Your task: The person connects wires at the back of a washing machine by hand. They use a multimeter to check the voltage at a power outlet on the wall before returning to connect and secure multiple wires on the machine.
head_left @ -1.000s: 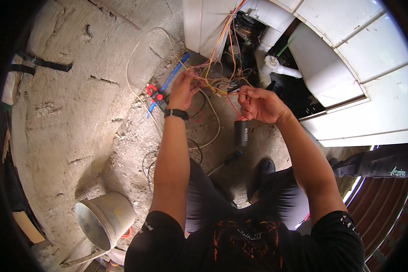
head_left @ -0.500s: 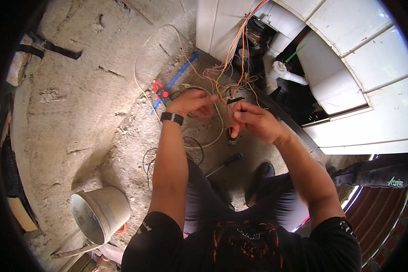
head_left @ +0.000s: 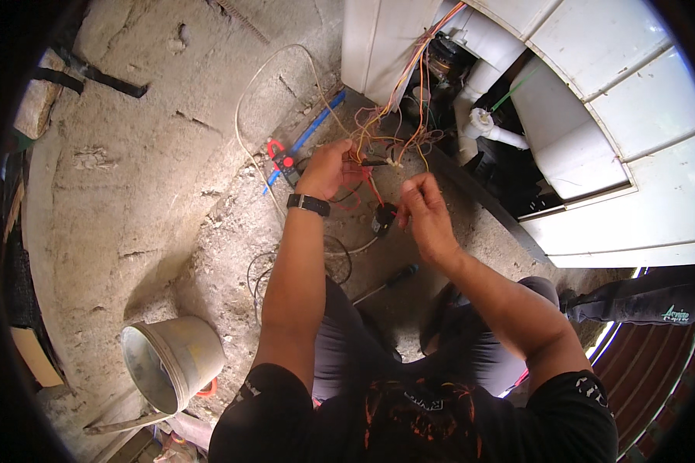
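My left hand (head_left: 326, 173), with a watch at the wrist, is closed on a bundle of thin wires (head_left: 357, 154). A black-wrapped piece (head_left: 376, 163) sticks out to the right of its fingers. Below it hangs a black cylinder (head_left: 384, 220), tilted, with red wires (head_left: 374, 189) running up toward the left hand. My right hand (head_left: 427, 212) is closed in a pinch just right of the cylinder. Whatever its fingertips hold is too small to make out. Beyond both hands lies a tangle of yellow, orange and red wires (head_left: 394, 127) coming down from the white cabinet.
A clamp meter (head_left: 282, 160) with red jaws lies beside a blue strip (head_left: 316, 123) on the rough floor. A screwdriver (head_left: 398, 275) lies near my feet. White pipes (head_left: 483, 123) fill the opening of the tiled cabinet (head_left: 633, 208). A bucket (head_left: 181, 359) stands at lower left.
My right hand has drawn back from the wires, down and right. The black cylinder, mostly hidden behind it before, now shows, tilted. My left hand has closed further around the wires.
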Demonstrator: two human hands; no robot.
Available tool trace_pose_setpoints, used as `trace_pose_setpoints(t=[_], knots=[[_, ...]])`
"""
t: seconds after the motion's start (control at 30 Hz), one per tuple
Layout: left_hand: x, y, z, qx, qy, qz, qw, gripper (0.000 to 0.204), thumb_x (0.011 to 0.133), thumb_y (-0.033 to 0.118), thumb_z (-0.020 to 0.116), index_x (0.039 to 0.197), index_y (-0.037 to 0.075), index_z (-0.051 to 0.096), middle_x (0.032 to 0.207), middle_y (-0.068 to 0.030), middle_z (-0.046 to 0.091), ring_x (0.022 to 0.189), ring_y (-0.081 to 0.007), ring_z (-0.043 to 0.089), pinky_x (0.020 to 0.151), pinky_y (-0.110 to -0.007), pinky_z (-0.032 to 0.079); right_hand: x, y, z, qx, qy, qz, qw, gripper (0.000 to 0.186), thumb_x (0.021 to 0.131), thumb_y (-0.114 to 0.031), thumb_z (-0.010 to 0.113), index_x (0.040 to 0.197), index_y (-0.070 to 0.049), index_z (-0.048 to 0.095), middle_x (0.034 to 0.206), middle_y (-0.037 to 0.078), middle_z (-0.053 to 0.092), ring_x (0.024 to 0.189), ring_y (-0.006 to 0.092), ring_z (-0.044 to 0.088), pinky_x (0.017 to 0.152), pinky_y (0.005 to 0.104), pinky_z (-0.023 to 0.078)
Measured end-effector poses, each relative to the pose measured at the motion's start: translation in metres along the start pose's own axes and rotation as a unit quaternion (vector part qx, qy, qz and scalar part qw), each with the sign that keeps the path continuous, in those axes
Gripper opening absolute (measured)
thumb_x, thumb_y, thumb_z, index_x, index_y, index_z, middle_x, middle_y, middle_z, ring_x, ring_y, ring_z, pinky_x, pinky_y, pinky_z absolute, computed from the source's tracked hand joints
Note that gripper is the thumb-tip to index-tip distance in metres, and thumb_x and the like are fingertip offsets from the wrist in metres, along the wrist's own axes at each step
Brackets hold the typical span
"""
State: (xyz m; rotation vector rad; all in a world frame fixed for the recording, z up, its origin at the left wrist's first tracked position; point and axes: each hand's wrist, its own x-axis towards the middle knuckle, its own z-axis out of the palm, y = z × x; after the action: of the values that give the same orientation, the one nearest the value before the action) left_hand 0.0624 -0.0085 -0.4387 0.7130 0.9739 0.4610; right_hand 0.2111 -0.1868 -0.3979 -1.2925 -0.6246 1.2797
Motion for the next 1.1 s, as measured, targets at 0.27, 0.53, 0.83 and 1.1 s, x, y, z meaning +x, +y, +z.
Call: trace_pose_setpoints(t=[0.27,0.53,0.83,1.1], knots=[[0.008,-0.011,0.006,0.048,-0.102,0.035,0.993,0.019,0.095,0.018,0.070,0.107,0.008,0.057,0.096,-0.0016,0.060,0.081,-0.0142,0.064,0.072,-0.033,0.056,0.007,0.012,-0.002,0.143,0.019,-0.022,0.989,0.018,0.108,-0.029,0.046,0.101,-0.012,0.047,0.080,0.004,0.054,0.064,0.0149,0.053,0.075,0.0344,0.050],[-0.009,0.006,-0.028,0.203,-0.177,0.024,0.963,0.039,0.099,0.010,0.061,0.137,0.001,0.053,0.116,-0.0095,0.065,0.091,-0.0155,0.067,0.072,-0.029,0.057,0.019,0.013,-0.022,0.301,0.013,0.070,0.951,0.011,0.102,-0.016,0.045,0.110,-0.010,0.047,0.086,0.010,0.059,0.071,0.0232,0.058,0.086,0.0402,0.050],[-0.016,0.021,-0.028,0.287,-0.153,0.031,0.945,0.036,0.105,0.019,0.053,0.137,0.001,0.056,0.107,-0.0117,0.071,0.081,-0.0157,0.067,0.071,-0.029,0.056,0.018,0.002,-0.024,0.216,0.013,0.083,0.973,0.039,0.087,0.006,0.039,0.125,-0.005,0.040,0.106,0.014,0.057,0.095,0.0297,0.066,0.097,0.0411,0.050],[-0.011,0.016,-0.041,0.049,-0.193,0.028,0.979,0.028,0.105,0.023,0.057,0.126,0.006,0.052,0.103,-0.0122,0.069,0.086,-0.0186,0.068,0.073,-0.032,0.058,0.013,-0.001,-0.012,0.220,0.063,0.116,0.966,0.044,0.088,0.004,0.040,0.131,-0.004,0.037,0.117,0.016,0.054,0.101,0.0313,0.065,0.101,0.0434,0.051]])
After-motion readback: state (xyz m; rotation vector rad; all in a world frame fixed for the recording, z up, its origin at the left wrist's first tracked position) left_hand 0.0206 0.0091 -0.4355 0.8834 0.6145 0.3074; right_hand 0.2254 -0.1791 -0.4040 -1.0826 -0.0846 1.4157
